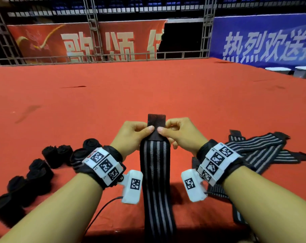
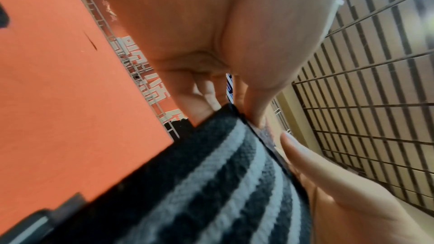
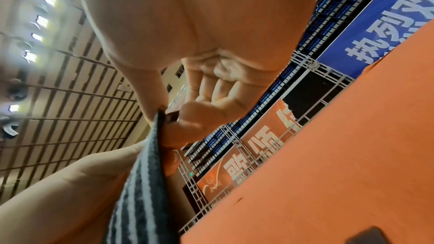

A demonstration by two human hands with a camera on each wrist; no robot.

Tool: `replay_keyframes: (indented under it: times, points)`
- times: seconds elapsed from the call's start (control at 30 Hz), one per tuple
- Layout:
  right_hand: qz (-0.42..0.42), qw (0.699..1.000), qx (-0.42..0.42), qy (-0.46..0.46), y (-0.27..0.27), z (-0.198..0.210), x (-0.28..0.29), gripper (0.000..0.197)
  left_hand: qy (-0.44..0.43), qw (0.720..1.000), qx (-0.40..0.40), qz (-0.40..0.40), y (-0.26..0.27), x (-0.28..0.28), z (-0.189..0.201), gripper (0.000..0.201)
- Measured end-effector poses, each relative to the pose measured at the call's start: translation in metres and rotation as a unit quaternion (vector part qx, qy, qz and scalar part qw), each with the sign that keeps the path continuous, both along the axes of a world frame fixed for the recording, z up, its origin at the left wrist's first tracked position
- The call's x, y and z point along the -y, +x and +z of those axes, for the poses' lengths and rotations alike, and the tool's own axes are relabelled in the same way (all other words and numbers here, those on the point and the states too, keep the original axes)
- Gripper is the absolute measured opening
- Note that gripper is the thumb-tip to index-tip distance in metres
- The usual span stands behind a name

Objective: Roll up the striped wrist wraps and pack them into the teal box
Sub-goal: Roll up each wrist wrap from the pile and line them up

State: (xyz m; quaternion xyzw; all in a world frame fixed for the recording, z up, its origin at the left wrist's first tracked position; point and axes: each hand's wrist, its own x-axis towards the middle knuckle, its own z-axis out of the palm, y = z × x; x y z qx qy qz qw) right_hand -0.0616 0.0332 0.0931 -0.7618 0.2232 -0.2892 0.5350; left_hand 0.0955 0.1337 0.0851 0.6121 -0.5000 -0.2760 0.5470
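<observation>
Head view: the striped wrist wrap, running lengthwise down the frame's centre, is being pinched at its upper end by the left hand and right hand alike.

1. The striped wrist wrap between the hands is coarse woven elastic cloth, matt.
2. Its dark tab above the thumbs looks fuzzy.
3. The red surface beyond the hands is matt, felt-like cloth.
4. The railing far beyond is dull grey metal.

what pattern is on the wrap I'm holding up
Black with grey lengthwise stripes on the wrist wrap, plain dark tab at top; clearest in the head view.
</observation>
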Motion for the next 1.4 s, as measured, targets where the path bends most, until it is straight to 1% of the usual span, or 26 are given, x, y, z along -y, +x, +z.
replay_keyframes:
  times: [0.1, 0.2, 0.37, 0.43, 0.5, 0.57, 0.67, 0.73, 0.8, 0.9, 0.97, 1.07, 1.23, 1.33, 1.4]
  points:
    - [0.003, 0.999, -0.031, 0.022, 0.015, -0.023, 0.021, 0.016, 0.016, 1.0, -0.013, 0.019, 0.018, 0.024, -0.021, 0.027]
    - [-0.021, 0.998, -0.046, 0.028, 0.032, -0.047, 0.047, 0.014, 0.024, 0.999, -0.031, 0.033, 0.035, 0.053, -0.044, 0.026]
    - [-0.049, 0.995, -0.084, 0.024, 0.053, -0.084, 0.088, 0.011, 0.045, 0.996, 0.03, 0.072, 0.065, 0.104, -0.088, 0.023]
    - [-0.056, 0.991, -0.121, 0.022, 0.059, -0.101, 0.102, 0.007, 0.07, 0.994, 0.044, 0.073, 0.075, 0.122, -0.107, 0.026]
    - [-0.058, 0.984, -0.168, 0.029, 0.063, -0.119, 0.113, 0.009, 0.108, 0.99, 0.059, 0.073, 0.084, 0.137, -0.123, 0.031]
    - [-0.051, 0.975, -0.21, 0.052, 0.066, -0.134, 0.121, 0.01, 0.15, 0.984, 0.062, 0.077, 0.091, 0.149, -0.138, 0.031]
    - [-0.046, 0.964, -0.251, 0.068, 0.068, -0.15, 0.126, 0.01, 0.207, 0.972, 0.085, 0.074, 0.099, 0.163, -0.154, 0.033]
    - [-0.044, 0.957, -0.28, 0.064, 0.068, -0.159, 0.128, 0.011, 0.245, 0.962, 0.1, 0.071, 0.101, 0.168, -0.161, 0.036]
    - [-0.039, 0.949, -0.304, 0.077, 0.068, -0.167, 0.128, 0.016, 0.269, 0.956, 0.092, 0.076, 0.101, 0.171, -0.169, 0.034]
    - [-0.038, 0.941, -0.321, 0.1, 0.07, -0.174, 0.128, 0.027, 0.278, 0.952, 0.092, 0.094, 0.099, 0.172, -0.178, 0.027]
    - [-0.035, 0.939, -0.326, 0.101, 0.07, -0.173, 0.127, 0.03, 0.274, 0.951, 0.093, 0.109, 0.099, 0.172, -0.181, 0.02]
    - [-0.031, 0.933, -0.351, 0.072, 0.07, -0.17, 0.127, 0.031, 0.275, 0.948, 0.104, 0.124, 0.1, 0.173, -0.182, 0.016]
    - [-0.044, 0.928, -0.367, 0.05, 0.07, -0.17, 0.123, 0.031, 0.262, 0.951, 0.086, 0.14, 0.094, 0.166, -0.178, 0.018]
    - [-0.046, 0.923, -0.382, 0.016, 0.066, -0.164, 0.113, 0.029, 0.25, 0.954, 0.054, 0.153, 0.086, 0.149, -0.173, 0.021]
    - [-0.047, 0.923, -0.382, -0.001, 0.061, -0.157, 0.105, 0.026, 0.26, 0.95, 0.045, 0.167, 0.078, 0.13, -0.168, 0.019]
